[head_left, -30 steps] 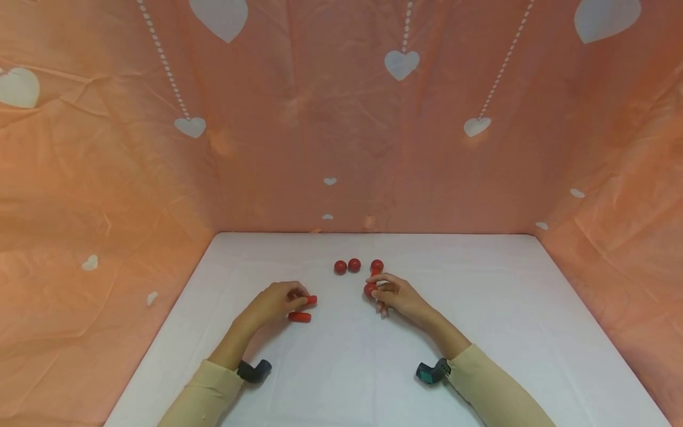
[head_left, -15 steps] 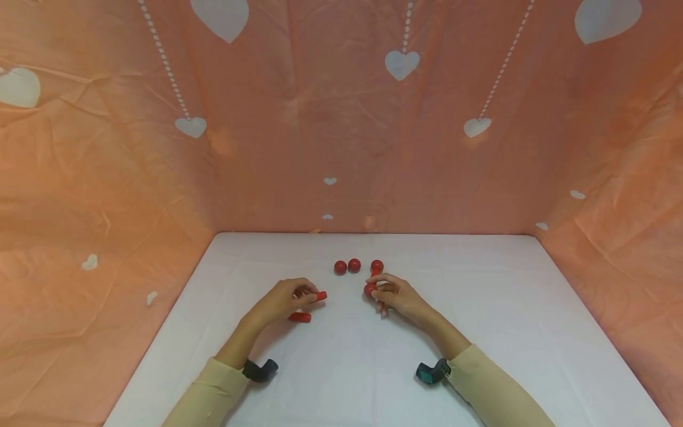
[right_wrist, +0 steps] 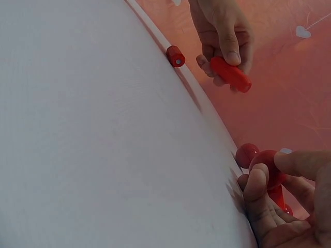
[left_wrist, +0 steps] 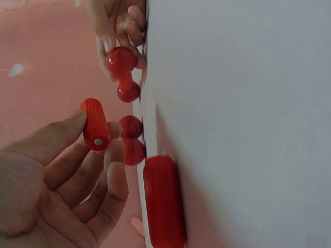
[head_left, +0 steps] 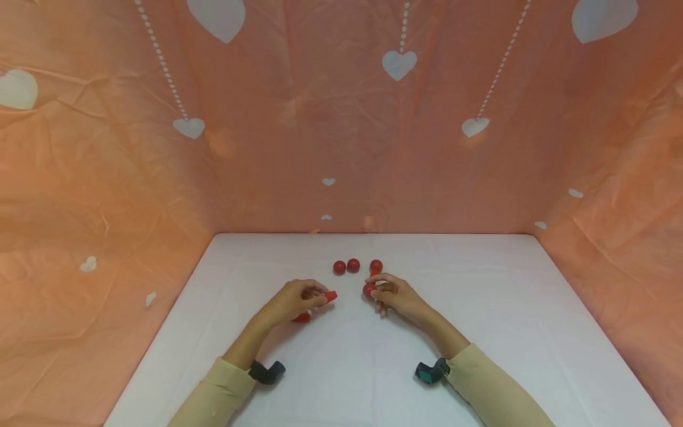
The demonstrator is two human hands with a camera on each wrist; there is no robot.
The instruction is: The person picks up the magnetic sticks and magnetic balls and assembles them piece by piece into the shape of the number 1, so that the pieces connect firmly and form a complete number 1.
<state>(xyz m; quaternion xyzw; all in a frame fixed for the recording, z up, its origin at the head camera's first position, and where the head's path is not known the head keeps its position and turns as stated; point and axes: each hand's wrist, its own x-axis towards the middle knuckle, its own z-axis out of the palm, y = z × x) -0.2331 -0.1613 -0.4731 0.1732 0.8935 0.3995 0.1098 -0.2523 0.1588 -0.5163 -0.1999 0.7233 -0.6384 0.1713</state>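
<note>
My left hand pinches a short red rod between thumb and fingers; a small metal disc shows in its end in the left wrist view. Below that hand a second red rod lies on the white table, partly covered by the hand in the head view. My right hand grips a glossy red ball. From this ball a red rod runs to another red ball, forming a dumbbell shape pointing away from me. The held rod's tip is left of the gripped ball, a gap between them.
Two loose red balls sit side by side on the white table, left of the dumbbell's far end. An orange cloth with pale hearts rises behind the table and along both sides. Each wrist wears a dark device.
My left hand has moved to the right with its rod, closer to the right hand, and the rod's free end now tilts upward. My right hand and its ball stay in place.
</note>
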